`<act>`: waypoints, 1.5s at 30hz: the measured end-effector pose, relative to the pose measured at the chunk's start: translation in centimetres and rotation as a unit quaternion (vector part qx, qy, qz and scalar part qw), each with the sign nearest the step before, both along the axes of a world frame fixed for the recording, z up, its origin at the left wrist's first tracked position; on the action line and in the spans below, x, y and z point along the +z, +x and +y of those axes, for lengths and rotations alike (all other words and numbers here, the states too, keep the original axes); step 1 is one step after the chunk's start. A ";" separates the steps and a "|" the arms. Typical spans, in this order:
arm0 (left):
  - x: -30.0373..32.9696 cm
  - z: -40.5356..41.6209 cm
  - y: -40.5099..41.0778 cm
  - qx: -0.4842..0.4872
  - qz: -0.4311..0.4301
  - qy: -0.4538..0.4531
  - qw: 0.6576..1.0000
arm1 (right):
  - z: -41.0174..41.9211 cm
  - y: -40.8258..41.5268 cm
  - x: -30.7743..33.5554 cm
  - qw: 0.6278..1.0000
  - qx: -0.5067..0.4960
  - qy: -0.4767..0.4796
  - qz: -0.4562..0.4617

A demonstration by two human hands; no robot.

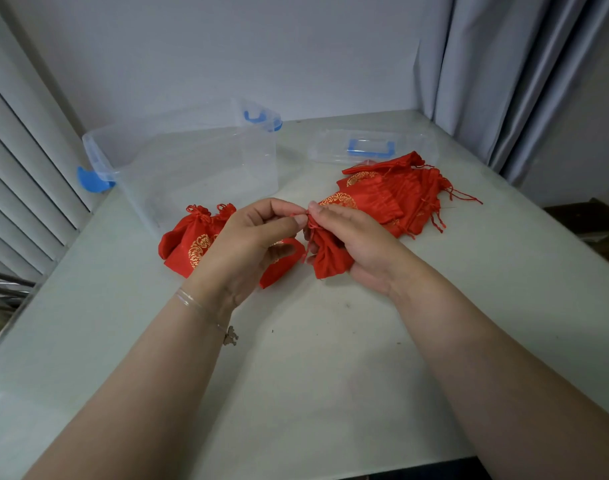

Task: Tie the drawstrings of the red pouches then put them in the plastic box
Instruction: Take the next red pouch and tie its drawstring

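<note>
My right hand (351, 240) grips a red pouch (329, 258) by its gathered neck, above the table's middle. My left hand (258, 233) pinches that pouch's thin red drawstring (298, 213) just left of the neck. Tied red pouches with gold emblems (192, 244) lie bunched under and behind my left hand. A pile of flat, untied red pouches (396, 192) lies at the right rear, its strings trailing right. The clear plastic box (192, 161) with blue latches stands open at the left rear, with nothing in it.
The box's clear lid (372, 147) with a blue handle lies behind the untied pile. The white table (313, 358) meets louvred shutters on the left and a wall at the back. Grey curtains (504, 81) hang at the right.
</note>
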State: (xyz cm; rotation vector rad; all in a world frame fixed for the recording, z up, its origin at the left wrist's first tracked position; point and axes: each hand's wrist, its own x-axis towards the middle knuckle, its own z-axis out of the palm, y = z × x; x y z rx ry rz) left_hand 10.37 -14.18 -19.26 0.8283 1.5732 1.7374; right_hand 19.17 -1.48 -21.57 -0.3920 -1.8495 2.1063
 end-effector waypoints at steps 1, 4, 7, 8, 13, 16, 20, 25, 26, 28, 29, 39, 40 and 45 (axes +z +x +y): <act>0.0 0.1 0.1 0.004 -0.005 0.001 1.000 | 0.0 0.0 0.0 1.000 0.007 -0.020 0.006; -0.1 0.1 0.3 0.019 0.012 0.000 1.000 | -0.3 0.0 0.3 0.997 0.022 -0.065 0.020; 0.0 0.1 0.4 0.040 0.063 0.003 0.997 | -0.7 0.0 0.4 0.995 0.029 -0.098 0.017; -0.1 0.1 0.4 0.049 0.081 0.003 0.996 | -0.7 -0.1 0.3 0.995 0.028 -0.093 0.009; -0.5 0.1 -0.1 0.087 0.181 -0.057 0.978 | -0.6 -0.5 -0.3 0.988 -0.059 0.142 -0.008; -0.8 0.1 -0.2 0.106 0.261 -0.101 0.954 | -0.5 -0.8 -0.9 0.971 -0.083 0.223 0.019; -0.9 0.1 -0.5 0.122 0.328 -0.118 0.929 | -0.4 -0.6 -0.7 0.958 -0.103 0.268 0.021; -0.8 0.1 0.0 0.103 0.358 -0.078 0.925 | 0.7 0.4 0.4 0.996 -0.069 0.037 -0.036; -0.8 0.1 0.0 0.099 0.363 -0.076 0.924 | 0.8 0.5 0.3 0.998 -0.034 0.007 -0.043; -0.7 0.0 0.0 0.092 0.366 -0.076 0.923 | 1.2 0.7 0.1 0.998 0.017 -0.038 -0.043; -0.7 0.0 0.0 0.090 0.368 -0.077 0.922 | 1.3 0.7 0.1 0.998 0.032 -0.047 -0.037; -0.6 0.0 0.3 0.094 0.429 -0.068 0.896 | 2.4 1.2 0.6 0.997 0.060 -0.008 -0.038; -0.6 0.0 0.3 0.096 0.435 -0.065 0.893 | 2.4 1.3 0.6 0.997 0.062 0.005 -0.040; -0.4 0.0 0.1 0.094 0.370 -0.049 0.923 | 2.2 1.5 0.9 0.996 0.086 0.015 -0.032</act>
